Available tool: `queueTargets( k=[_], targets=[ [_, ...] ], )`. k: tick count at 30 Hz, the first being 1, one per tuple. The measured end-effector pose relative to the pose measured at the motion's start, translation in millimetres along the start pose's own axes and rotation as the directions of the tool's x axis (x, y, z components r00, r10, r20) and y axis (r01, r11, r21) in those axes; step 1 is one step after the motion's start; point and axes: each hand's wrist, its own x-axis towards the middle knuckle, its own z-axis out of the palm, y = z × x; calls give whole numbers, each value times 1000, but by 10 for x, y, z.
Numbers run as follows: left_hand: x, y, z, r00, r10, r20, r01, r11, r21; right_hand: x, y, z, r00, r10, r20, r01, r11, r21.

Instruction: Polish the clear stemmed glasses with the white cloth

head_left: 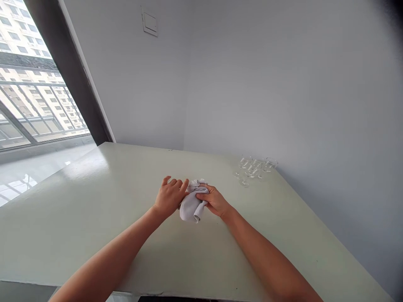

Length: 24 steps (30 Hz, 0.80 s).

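A white cloth (191, 205) hangs in folds between my two hands, held above the table. My right hand (215, 200) is closed on it, the thumb lying across the front and the fingers behind. My left hand (171, 194) touches the cloth's left side, its back toward me and its fingers curled. Its thumb and whatever it grips are mostly hidden. A small shiny edge shows under this hand, and clear, glassy glints show at the top of the cloth; I cannot tell their full shape.
Several clear stemmed glasses (253, 167) stand grouped at the table's back right, close to the grey wall (283, 84). The pale glossy table (126, 180) reaches under both arms. A light switch (150, 22) is on the wall. At left is a dark-framed window (40, 84).
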Motion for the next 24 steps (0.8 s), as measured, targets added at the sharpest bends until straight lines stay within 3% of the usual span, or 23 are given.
queueTargets(
  k=[3, 5, 7, 9, 10, 11, 12, 14, 16, 17, 19, 21, 22, 24],
  targets=[
    [13, -79, -42, 993, -32, 116, 55, 978, -201, -81, -181, -20, 992, -19, 122, 41, 983, -181],
    [20, -123, -79, 943, -17, 333, 162, 897, -412, -163, -356, -38, 975, 13, 224, 71, 929, -362],
    [29, -145, -123, 815, 139, 562, 294, 736, -609, -241, -524, -60, 947, 80, 312, 86, 871, -483],
    [39, -134, -155, 691, 311, 652, 393, 595, -701, -285, -629, -91, 923, 132, 361, 86, 845, -528],
    [44, -114, -160, 684, 324, 653, 403, 578, -710, -287, -646, -110, 921, 145, 362, 77, 843, -533],
    [50, -86, -157, 728, 272, 629, 378, 606, -700, -274, -638, -131, 928, 143, 343, 63, 848, -526],
    [55, -54, -148, 804, 184, 566, 318, 672, -669, -249, -609, -153, 943, 128, 306, 46, 864, -501],
    [67, 11, -118, 947, 30, 319, 148, 842, -518, -177, -512, -187, 977, 76, 198, 7, 921, -391],
    [77, 51, -91, 996, 14, 93, 18, 943, -333, -111, -421, -198, 994, 45, 103, -19, 970, -244],
    [80, 56, -85, 998, 31, 53, -15, 959, -282, -94, -398, -193, 996, 39, 83, -23, 982, -187],
    [84, 33, -96, 996, 9, 94, 20, 953, -302, -110, -419, -171, 994, 30, 110, -10, 985, -172],
    [81, -20, -134, 960, -9, 279, 142, 875, -462, -181, -516, -152, 978, 39, 203, 20, 960, -281],
    [79, -49, -155, 913, 42, 405, 212, 800, -561, -225, -576, -148, 963, 62, 263, 36, 935, -354],
    [74, -92, -186, 771, 238, 590, 341, 628, -699, -296, -676, -155, 923, 128, 363, 64, 879, -473]
  ],
)
